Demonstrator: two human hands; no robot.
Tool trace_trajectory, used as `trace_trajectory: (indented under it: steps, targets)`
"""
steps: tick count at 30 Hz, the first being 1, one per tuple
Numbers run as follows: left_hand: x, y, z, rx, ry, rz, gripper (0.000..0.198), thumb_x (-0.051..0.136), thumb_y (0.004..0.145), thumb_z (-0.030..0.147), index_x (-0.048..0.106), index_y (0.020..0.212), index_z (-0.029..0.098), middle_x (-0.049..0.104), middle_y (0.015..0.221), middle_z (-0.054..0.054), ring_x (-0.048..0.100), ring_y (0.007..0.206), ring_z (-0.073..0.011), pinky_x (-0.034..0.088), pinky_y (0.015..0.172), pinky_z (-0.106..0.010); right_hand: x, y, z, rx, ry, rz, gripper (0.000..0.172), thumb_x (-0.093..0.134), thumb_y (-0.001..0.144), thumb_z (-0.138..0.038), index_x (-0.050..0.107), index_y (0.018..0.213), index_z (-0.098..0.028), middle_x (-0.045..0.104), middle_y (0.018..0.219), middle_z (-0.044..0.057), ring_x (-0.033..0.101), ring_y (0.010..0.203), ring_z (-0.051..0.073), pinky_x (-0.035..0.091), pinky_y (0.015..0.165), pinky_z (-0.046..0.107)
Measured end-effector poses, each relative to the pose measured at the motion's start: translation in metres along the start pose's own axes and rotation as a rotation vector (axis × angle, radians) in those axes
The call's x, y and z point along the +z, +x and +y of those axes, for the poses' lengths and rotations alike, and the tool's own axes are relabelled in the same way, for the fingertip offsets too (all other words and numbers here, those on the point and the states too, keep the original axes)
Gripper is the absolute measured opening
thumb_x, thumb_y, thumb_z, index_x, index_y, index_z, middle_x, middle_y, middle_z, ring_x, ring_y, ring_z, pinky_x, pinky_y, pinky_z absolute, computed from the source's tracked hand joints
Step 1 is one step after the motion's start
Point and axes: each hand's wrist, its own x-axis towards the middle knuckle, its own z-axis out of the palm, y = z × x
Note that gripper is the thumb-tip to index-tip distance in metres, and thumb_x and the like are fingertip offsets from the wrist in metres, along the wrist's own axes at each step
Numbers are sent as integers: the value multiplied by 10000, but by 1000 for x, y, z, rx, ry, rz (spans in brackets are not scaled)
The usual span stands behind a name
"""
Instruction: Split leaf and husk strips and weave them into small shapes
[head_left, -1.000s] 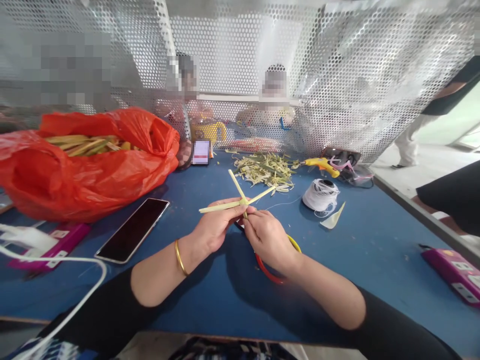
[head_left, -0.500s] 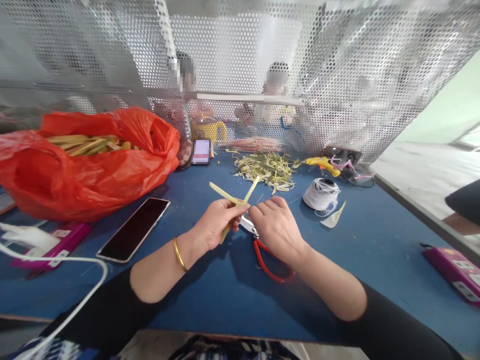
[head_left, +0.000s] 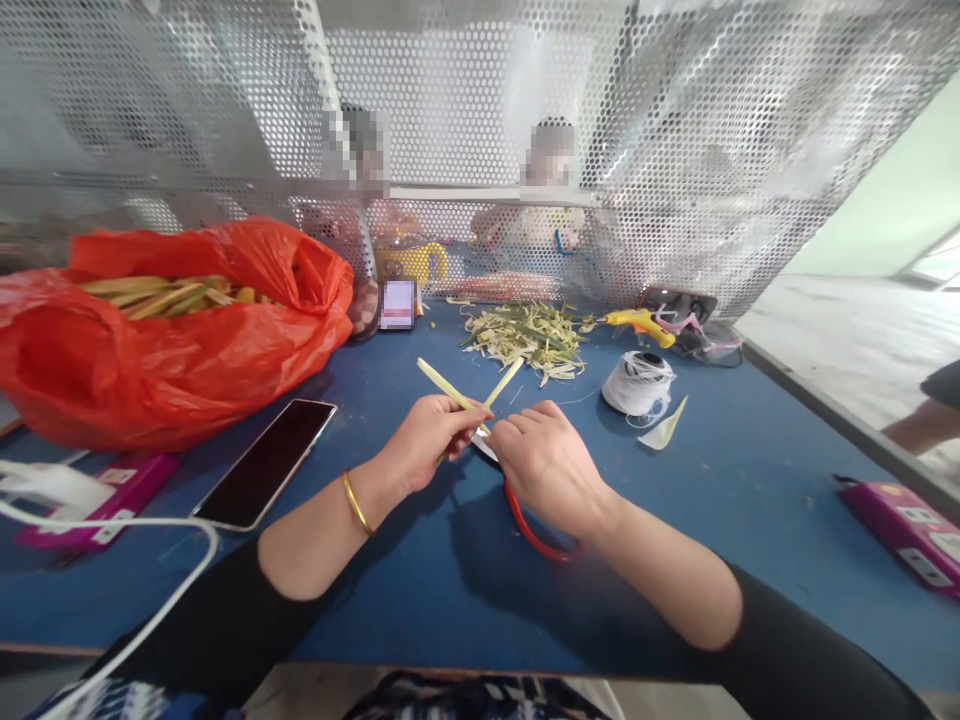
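Note:
My left hand (head_left: 437,438) pinches pale yellow-green plant strips (head_left: 441,380) where they cross in an X, their two ends pointing up and away. Right beside it, my right hand (head_left: 551,455) is closed with its knuckles up, its fingertips close to the crossing; what they grip is hidden. Red-handled shears (head_left: 529,530) lie on the table below my right hand, which covers part of them. Beyond both hands sits a pile of plant scraps (head_left: 525,340). A spool of white thread (head_left: 637,385) stands to the right, near a loose pale leaf piece (head_left: 664,428).
An orange-red plastic bag (head_left: 187,375) of plant strips fills the left side, near a phone (head_left: 266,463) and a power strip (head_left: 139,490). A yellow glue gun (head_left: 641,325) lies at the back right. A perforated metal screen (head_left: 465,100) stands behind, with people beyond it.
My right hand has shifted slightly left and down, hiding more of the shears. The crossed strips have turned a little in my left hand. The whole view has moved slightly.

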Motion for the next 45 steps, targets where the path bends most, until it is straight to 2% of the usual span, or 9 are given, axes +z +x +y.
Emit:
trace_trajectory:
  steps: [7,12,18,23,28,31,34,39,45]
  targets:
    - [-4,-1,5,-56,-38,-155,367,667,724,482,655,718,116,447,528,40,355,424,-54,241,372,-187,-1,12,27,756,1259,-50,449,569,788,-598,629,697,-163,576,600,-4,522,569,113,408,613,263]
    - [2,-5,-2,-55,157,-220,383,718,666,489,552,580,154,379,453,70,272,385,-42,172,369,-197,14,12,22,850,1592,57,397,832,517,-462,624,627,-142,528,518,-43,442,471,53,352,485,201]
    - [7,-11,-2,-9,273,-298,318,691,678,457,604,623,156,289,425,95,206,387,-45,121,399,-225,20,10,10,918,1546,193,365,795,558,-463,622,574,-142,526,457,-30,454,412,63,370,447,212]
    - [10,-17,3,28,313,-262,288,633,713,422,597,604,158,329,405,83,245,378,-55,154,392,-223,15,12,23,863,1427,107,366,726,622,-500,631,647,-147,546,496,-19,498,429,92,418,482,247]
    - [10,-18,1,29,303,-205,374,517,787,487,652,724,143,372,469,72,316,385,-69,240,377,-207,2,10,36,616,599,563,328,607,791,-404,627,1045,-198,673,872,79,618,806,221,470,718,375]
    - [12,-19,-3,3,358,-265,337,524,787,452,624,662,155,420,475,55,371,390,-79,296,385,-212,-2,7,25,320,305,378,147,575,858,-320,681,898,-225,697,910,64,615,886,218,374,924,437]
    - [15,-21,-6,-28,452,-320,341,536,778,364,524,499,168,454,431,33,392,374,-78,298,392,-214,0,4,10,222,388,143,200,589,866,-274,658,689,-214,671,705,-12,606,705,141,360,925,376]
    - [17,-22,-6,17,464,-368,329,543,777,310,529,483,162,507,429,27,426,402,-72,327,437,-207,8,3,5,287,494,275,284,619,818,-187,545,543,-188,567,565,-33,523,580,111,397,682,265]
    - [16,-23,-6,27,461,-454,289,551,731,147,525,444,162,497,407,38,417,387,-64,345,441,-199,16,1,1,212,441,335,271,614,794,-130,524,545,-186,549,560,-33,513,586,114,386,684,269]
